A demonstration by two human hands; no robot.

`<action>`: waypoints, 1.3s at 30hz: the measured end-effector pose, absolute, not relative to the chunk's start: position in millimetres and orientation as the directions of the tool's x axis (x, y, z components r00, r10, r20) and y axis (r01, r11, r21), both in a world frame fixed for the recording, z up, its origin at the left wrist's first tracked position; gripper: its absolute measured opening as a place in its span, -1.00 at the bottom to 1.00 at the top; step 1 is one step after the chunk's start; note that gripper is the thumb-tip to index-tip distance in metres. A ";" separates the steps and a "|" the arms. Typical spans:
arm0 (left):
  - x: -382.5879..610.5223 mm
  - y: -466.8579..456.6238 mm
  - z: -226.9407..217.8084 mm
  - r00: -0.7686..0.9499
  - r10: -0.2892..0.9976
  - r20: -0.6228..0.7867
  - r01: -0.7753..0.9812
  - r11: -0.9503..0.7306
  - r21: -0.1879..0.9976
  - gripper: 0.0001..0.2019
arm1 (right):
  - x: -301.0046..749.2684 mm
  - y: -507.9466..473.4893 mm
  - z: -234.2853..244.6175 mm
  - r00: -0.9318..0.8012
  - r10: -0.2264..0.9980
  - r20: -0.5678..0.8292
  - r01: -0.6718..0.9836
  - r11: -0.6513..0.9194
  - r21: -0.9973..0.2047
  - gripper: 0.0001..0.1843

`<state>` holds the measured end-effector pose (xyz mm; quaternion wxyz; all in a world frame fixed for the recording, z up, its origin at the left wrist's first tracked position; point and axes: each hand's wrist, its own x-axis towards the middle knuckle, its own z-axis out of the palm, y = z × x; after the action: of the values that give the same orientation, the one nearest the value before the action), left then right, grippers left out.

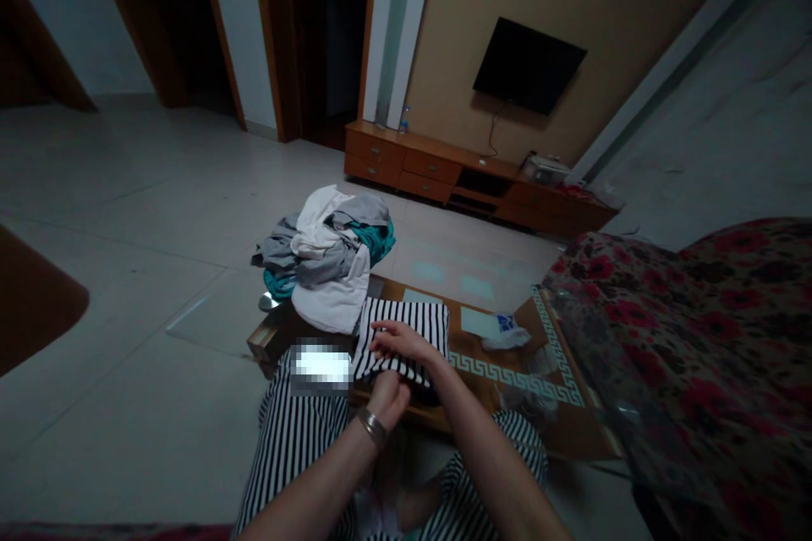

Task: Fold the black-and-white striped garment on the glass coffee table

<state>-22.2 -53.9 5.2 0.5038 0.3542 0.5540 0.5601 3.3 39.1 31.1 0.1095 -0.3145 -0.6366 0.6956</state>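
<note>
A folded black-and-white striped garment lies on the near edge of the wooden coffee table in the head view. My right hand rests on top of it, fingers pointing left and slightly apart. Below, my left hand, with a metal bracelet at the wrist, is at the garment's near edge. Its fingers are partly hidden under the cloth and seem closed on that edge. Left of the garment, over my striped left knee, is a bright blurred-out rectangle.
A heap of grey, white and teal clothes sits at the table's far left. On the table lies a clear plastic bag. A flowered sofa stands at right. Against the far wall are a low cabinet and a television.
</note>
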 end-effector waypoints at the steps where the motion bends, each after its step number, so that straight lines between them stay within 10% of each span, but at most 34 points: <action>1: -22.6 -68.6 3.6 -0.225 0.947 -0.228 -0.218 0.179 0.959 -0.80 | 11.9 40.8 34.8 -0.789 0.551 -0.270 0.201 -0.183 -0.962 -0.54; 6: -24.7 -134.8 18.1 0.002 0.888 -0.460 -0.401 0.422 0.813 -0.82 | 71.6 63.9 45.4 -0.588 0.806 -0.069 -0.047 -0.119 -0.992 -0.53; 11: -16.6 -101.7 62.3 -0.080 0.993 0.081 0.243 -0.060 0.968 -0.76 | 105.3 90.2 37.3 -0.321 0.934 0.158 0.195 0.228 -0.954 -0.66; 16: -1.1 -44.8 60.1 0.129 0.953 0.274 0.841 -0.252 0.478 -0.69 | 99.6 97.4 35.8 -0.436 0.885 0.162 0.398 0.352 -0.847 -0.68; 22: 8.0 -49.7 4.0 0.186 0.965 0.187 0.934 -0.232 0.273 -0.56 | 88.6 85.0 11.6 -0.578 0.814 0.061 0.669 0.515 -0.536 -0.67; 26: 8.8 -56.0 -10.7 0.177 0.966 0.187 0.934 -0.225 0.279 -0.55 | 80.7 79.2 -1.7 -0.511 0.857 0.062 0.750 0.480 -0.455 -0.60; 32: -7.4 -42.0 18.2 0.198 0.974 0.111 0.904 -0.226 0.363 -0.55 | 90.0 79.6 8.9 -0.311 0.937 0.157 0.663 0.332 -0.671 -0.60; 39: -52.2 -19.7 19.2 -0.032 0.979 0.202 0.990 0.003 0.143 -0.49 | 96.9 25.0 14.8 0.148 0.989 0.002 0.812 -0.120 -0.571 -0.50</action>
<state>-52.2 -19.7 19.2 -0.0222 0.6953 0.7079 0.1228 96.9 25.0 14.8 0.2273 -0.7227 -0.6230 0.1947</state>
